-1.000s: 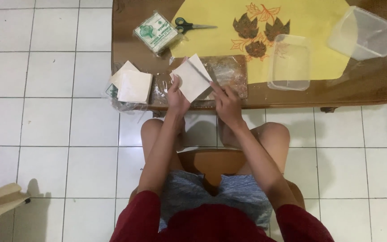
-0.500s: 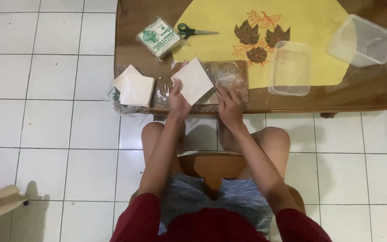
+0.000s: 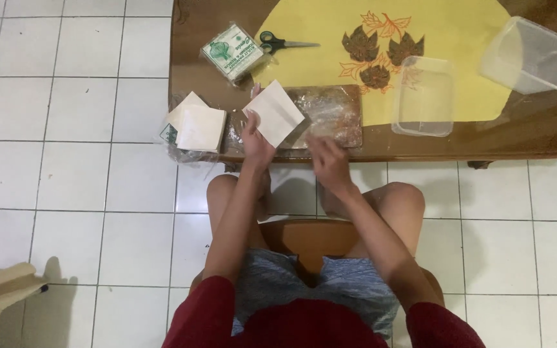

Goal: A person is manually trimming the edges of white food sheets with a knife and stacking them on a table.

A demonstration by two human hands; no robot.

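Observation:
My left hand point(image 3: 255, 140) holds a pale square pastry sheet point(image 3: 274, 113) by its lower left corner, above a wooden board point(image 3: 334, 115) wrapped in clear plastic at the table's near edge. My right hand point(image 3: 327, 159) hovers just below the board's front edge, fingers loosely curled, holding nothing that I can see. It is blurred. A stack of the same pale sheets point(image 3: 196, 126) lies in an open plastic wrapper at the table's left corner.
A sealed green-and-white packet point(image 3: 233, 51) and green-handled scissors point(image 3: 282, 44) lie behind the board. A yellow mat with brown leaf prints point(image 3: 459, 38) carries a clear lid point(image 3: 423, 95); a clear plastic tub point(image 3: 528, 54) stands far right. White tiled floor surrounds the stool.
My right hand has let go of the sheet and dropped back toward the table edge. The left hand still holds the sheet, which now lies more over the board.

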